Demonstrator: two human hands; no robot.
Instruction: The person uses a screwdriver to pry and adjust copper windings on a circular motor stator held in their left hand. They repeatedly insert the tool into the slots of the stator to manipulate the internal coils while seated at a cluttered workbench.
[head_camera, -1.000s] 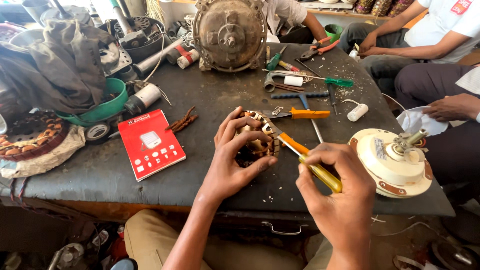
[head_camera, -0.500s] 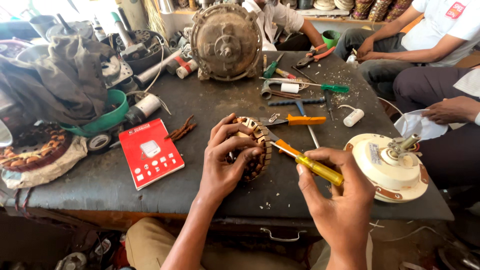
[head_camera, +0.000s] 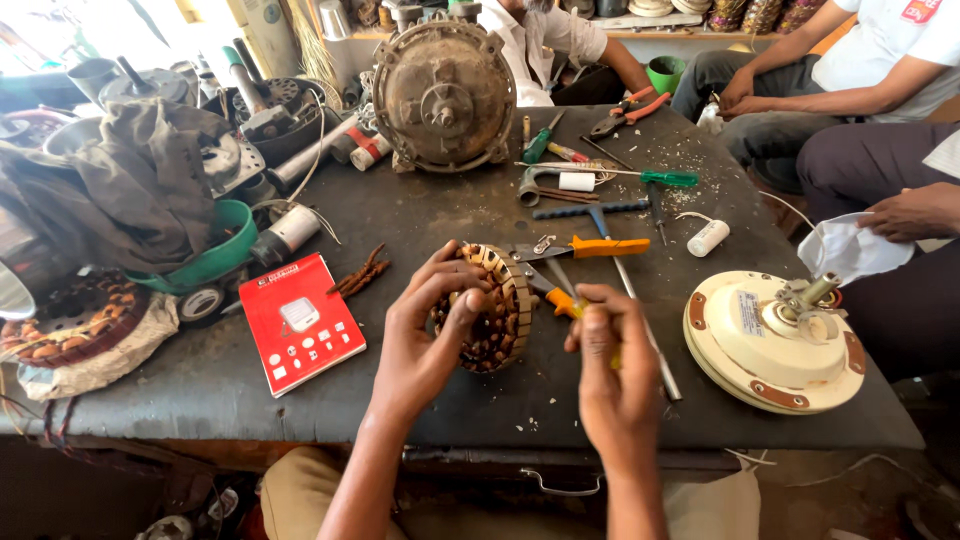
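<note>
Right at the middle of the dark tabletop (head_camera: 420, 220) stands a wound fan stator (head_camera: 495, 310), tilted up on its edge. The left hand (head_camera: 425, 335) grips it, fingers curled over the rim and thumb pressed on the near face. Just right of the stator, the right hand (head_camera: 610, 365) is closed in a pinch around a yellow-handled screwdriver (head_camera: 562, 300), whose tip points at the stator's right side. Beyond the stator lie orange-handled pliers (head_camera: 590, 247), touching or nearly touching its far edge. Left of the stator lies a red booklet (head_camera: 300, 322), with a few rusty bits (head_camera: 358, 272) between the two. Well to the right of the stator sits a cream fan motor housing (head_camera: 770, 340), and past it another person's hand (head_camera: 915, 212) rests on a white cloth (head_camera: 845, 248). Far behind the stator stands a large rusty motor (head_camera: 445, 92).
</note>
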